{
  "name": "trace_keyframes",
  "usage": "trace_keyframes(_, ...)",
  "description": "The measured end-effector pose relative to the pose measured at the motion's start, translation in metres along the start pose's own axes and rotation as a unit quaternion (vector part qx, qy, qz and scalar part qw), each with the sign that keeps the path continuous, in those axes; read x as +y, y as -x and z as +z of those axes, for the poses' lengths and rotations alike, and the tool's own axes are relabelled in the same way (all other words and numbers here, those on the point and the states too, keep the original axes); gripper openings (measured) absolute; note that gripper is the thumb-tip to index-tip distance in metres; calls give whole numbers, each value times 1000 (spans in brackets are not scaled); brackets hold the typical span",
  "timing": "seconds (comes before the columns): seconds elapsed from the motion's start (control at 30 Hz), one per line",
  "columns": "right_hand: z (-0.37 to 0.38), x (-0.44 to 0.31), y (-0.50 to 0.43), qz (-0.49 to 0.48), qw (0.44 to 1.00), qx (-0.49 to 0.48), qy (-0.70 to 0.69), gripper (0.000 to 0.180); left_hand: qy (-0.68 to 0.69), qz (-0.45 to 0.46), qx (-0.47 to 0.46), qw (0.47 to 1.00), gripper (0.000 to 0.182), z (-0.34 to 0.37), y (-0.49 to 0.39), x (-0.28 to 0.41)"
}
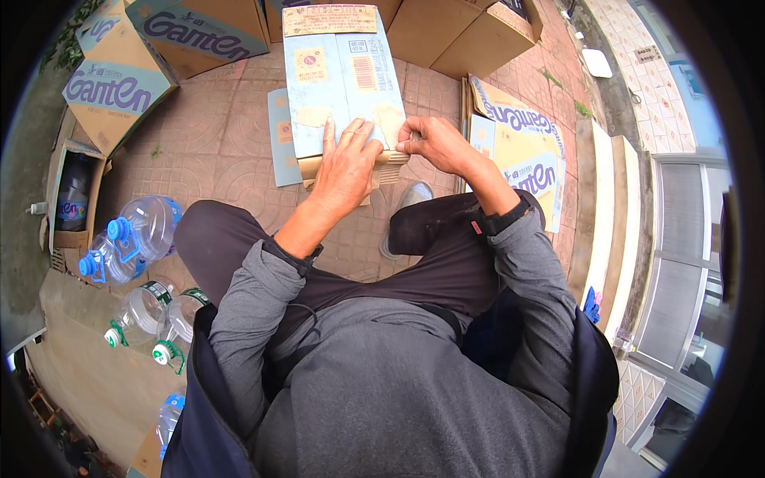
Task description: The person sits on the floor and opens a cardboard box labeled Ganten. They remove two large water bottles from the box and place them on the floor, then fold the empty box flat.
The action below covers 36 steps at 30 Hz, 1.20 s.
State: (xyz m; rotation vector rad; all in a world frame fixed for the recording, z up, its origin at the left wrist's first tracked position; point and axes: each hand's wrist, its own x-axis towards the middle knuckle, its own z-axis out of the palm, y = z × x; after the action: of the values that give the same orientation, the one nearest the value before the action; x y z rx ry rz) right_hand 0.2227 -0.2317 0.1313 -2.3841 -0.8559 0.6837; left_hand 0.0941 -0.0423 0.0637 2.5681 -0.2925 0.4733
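A stack of flattened cardboard cartons (343,77), light blue on top, lies on the paving before my knees. Brown bare patches show where the printed surface is torn near its close edge. My left hand (349,155) rests on the close edge of the top sheet with its fingers spread. At the close right corner, the fingertips of my right hand (427,140) pinch the edge of the cardboard beside a torn patch. Layered brown edges show below that corner. Under the stack, at its left, a flat light-blue cardboard piece (284,137) sticks out.
Ganten cartons (113,89) stand at the far left, and open brown boxes (460,36) at the back. Flattened yellow-and-blue cartons (526,137) lean at the right, beside pale steps (600,227). Several large clear plastic bottles (149,221) stand left of my knee, near an open box (75,197).
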Motion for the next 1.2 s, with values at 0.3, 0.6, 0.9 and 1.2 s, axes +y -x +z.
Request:
trace_keyframes(0.3,-7,-13,-12,-147,957,-40,246,41,27,22,3,999,30,1,-6,-7)
trace_keyframes(0.6,-7,-8,-20,-150,966,-63,201,45,26,12,-12,1000,15,1,-8,-8)
trace_keyframes(0.9,-11,-12,-27,-141,962,-91,213,47,33,10,-4,999,14,1,-9,-10)
trace_keyframes(1.2,-17,-18,-31,-117,965,-104,208,47,33,3,-19,999,17,-1,-9,-8)
